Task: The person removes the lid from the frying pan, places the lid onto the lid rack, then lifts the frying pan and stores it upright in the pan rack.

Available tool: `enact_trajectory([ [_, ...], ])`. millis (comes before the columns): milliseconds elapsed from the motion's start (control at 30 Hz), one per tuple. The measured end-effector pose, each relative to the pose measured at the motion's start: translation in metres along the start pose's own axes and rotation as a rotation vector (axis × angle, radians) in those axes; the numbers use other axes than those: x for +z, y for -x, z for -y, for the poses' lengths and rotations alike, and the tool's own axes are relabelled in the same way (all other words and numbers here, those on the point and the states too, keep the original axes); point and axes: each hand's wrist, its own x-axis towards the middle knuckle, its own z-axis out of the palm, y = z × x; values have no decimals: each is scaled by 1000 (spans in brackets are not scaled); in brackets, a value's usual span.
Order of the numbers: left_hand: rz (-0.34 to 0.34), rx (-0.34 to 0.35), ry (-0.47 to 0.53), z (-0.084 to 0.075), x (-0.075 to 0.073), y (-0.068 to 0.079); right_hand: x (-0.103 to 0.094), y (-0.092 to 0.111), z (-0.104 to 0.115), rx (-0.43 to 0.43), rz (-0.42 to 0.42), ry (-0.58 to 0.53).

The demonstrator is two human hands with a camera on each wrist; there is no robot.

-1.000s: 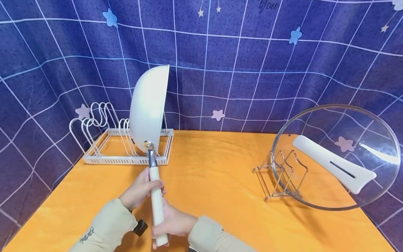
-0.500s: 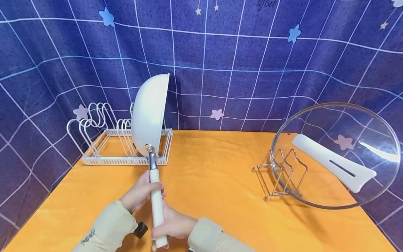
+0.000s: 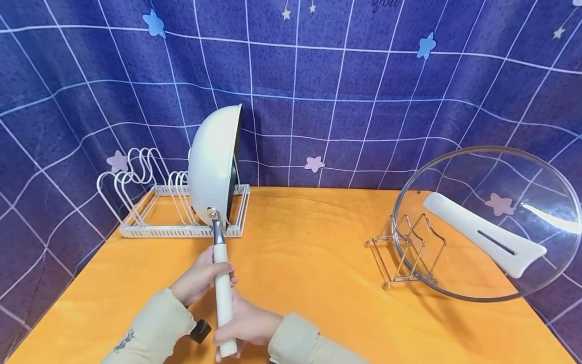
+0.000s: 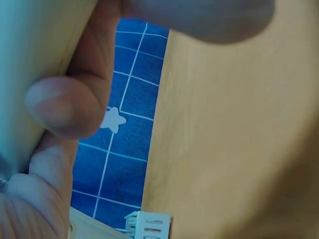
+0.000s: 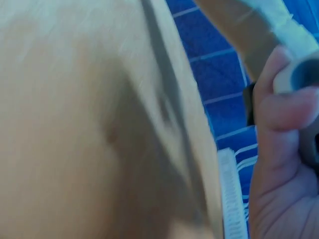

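A white wok (image 3: 211,164) stands on its side in the right part of the white wire rack (image 3: 168,231), its dark inside facing right and slightly visible. Its long white handle (image 3: 223,296) points toward me. My left hand (image 3: 200,278) grips the handle below the metal neck, thumb across the top. Near the handle's end, my right hand (image 3: 252,318) holds on with curled fingers. Close up, the left wrist view has the left fingers (image 4: 65,107) wrapped on the handle; in the right wrist view the right hand (image 5: 276,164) encloses the handle's end (image 5: 289,77). The wok's lower edge is partly hidden.
A large glass lid (image 3: 482,299) with a white slotted handle (image 3: 482,235) leans in a small metal wire stand (image 3: 409,278) at the right. Orange cloth (image 3: 313,242) covers the table. A blue gridded curtain (image 3: 318,116) hangs behind.
The wok came down a little into the rack, then turned slightly so that its dark inside shows. Its handle end swung slightly left. Both hands kept their grip.
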Motion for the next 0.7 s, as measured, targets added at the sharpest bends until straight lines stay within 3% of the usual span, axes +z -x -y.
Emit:
enact_trajectory([
  [300, 94, 36, 48, -9, -12, 7, 19, -2, 10, 24, -28, -87],
  [700, 127, 9, 65, -5, -21, 3, 19, -8, 10, 72, -39, -60],
])
